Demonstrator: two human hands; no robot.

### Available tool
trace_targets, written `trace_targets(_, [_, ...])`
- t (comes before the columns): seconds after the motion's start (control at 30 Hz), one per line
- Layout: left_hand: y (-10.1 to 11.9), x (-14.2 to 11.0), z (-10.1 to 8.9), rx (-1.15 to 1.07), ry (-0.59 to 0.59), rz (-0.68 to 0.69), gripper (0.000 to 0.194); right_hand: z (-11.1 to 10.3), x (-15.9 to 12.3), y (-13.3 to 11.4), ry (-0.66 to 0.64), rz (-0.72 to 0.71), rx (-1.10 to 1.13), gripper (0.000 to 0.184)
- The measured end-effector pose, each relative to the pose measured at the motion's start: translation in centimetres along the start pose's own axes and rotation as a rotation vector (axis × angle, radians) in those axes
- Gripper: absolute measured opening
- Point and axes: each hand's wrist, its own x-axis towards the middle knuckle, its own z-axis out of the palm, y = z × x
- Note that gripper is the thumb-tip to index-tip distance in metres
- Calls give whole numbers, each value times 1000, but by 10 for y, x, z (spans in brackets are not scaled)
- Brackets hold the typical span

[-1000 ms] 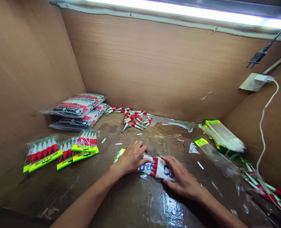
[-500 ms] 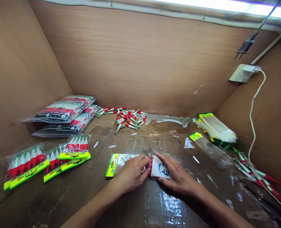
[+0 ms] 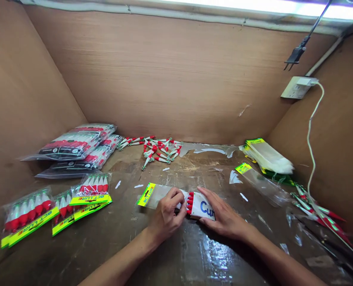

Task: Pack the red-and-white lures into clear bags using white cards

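In the middle of the table, my left hand (image 3: 170, 210) curls with thumb and fingertips together at the mouth of a clear plastic bag (image 3: 158, 195). The bag's yellow BCT LURE header (image 3: 146, 194) points left. My right hand (image 3: 224, 212) grips a white holder (image 3: 199, 206) with blue handwriting, thumb at its near edge and fingers over the far side. Red tips of several fishing lures (image 3: 190, 202) stick out of the holder's left end, facing the bag. My left fingers hide where bag and lures meet.
Packed lure bags (image 3: 30, 212) lie at left, below stacked larger packs (image 3: 72, 145). Loose red-and-white lures (image 3: 161, 150) lie at the back. At right are a stack of header bags (image 3: 268, 157), a single bag (image 3: 260, 182), more lures (image 3: 319, 214) and a white cable (image 3: 310, 139).
The view has shifted right. My left hand has lifted from across the holder and curled at the bag's mouth, leaving more of the bag visible. My right hand keeps its grip.
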Motion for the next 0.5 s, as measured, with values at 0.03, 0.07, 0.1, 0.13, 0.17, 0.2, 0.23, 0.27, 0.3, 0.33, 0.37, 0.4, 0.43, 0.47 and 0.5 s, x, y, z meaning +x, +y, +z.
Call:
trace_targets(0.03, [0, 0, 2, -28, 12, -7, 15, 0, 0, 0, 5, 4, 0, 88])
trace_targets(0.07, [0, 0, 4, -52, 3, -4, 15, 0, -1, 0, 10, 3, 0, 88])
trace_targets(0.1, [1, -1, 7, -70, -23, 6, 14, 0, -1, -1, 10, -6, 2, 89])
trace_targets(0.13, [2, -1, 8, -82, -63, 26, 14, 0, 0, -3, 5, -18, 2, 89])
trace_targets(0.17, [3, -2, 10, -87, -108, 53, 13, -1, 0, -4, -1, -31, 3, 89])
trace_targets(0.2, [4, -3, 11, -84, -148, 82, 12, -2, 0, -6, -10, -41, 4, 89])
trace_targets(0.23, [4, -3, 12, -74, -178, 107, 11, -2, 1, -8, -23, -49, 5, 88])
trace_targets(0.27, [4, -4, 13, -57, -197, 125, 11, -3, 1, -9, -38, -53, 7, 85])
trace_targets(0.3, [4, -5, 14, -36, -209, 140, 11, -4, 1, -10, -51, -54, 11, 81])
trace_targets(0.33, [3, -5, 15, -10, -215, 154, 11, -4, 2, -11, -59, -55, 17, 77])
trace_targets(0.37, [3, -5, 15, 16, -219, 167, 11, -4, 2, -10, -61, -55, 26, 73])
trace_targets(0.4, [2, -5, 15, 42, -226, 182, 11, -4, 2, -10, -57, -54, 38, 69])
trace_targets(0.43, [1, -5, 15, 61, -239, 199, 10, -4, 3, -9, -46, -52, 52, 64])
trace_targets(0.47, [0, -5, 14, 74, -259, 212, 7, -3, 3, -7, -35, -50, 65, 60])
trace_targets(0.5, [-1, -4, 12, 81, -280, 218, 6, -3, 3, -5, -25, -52, 76, 56])
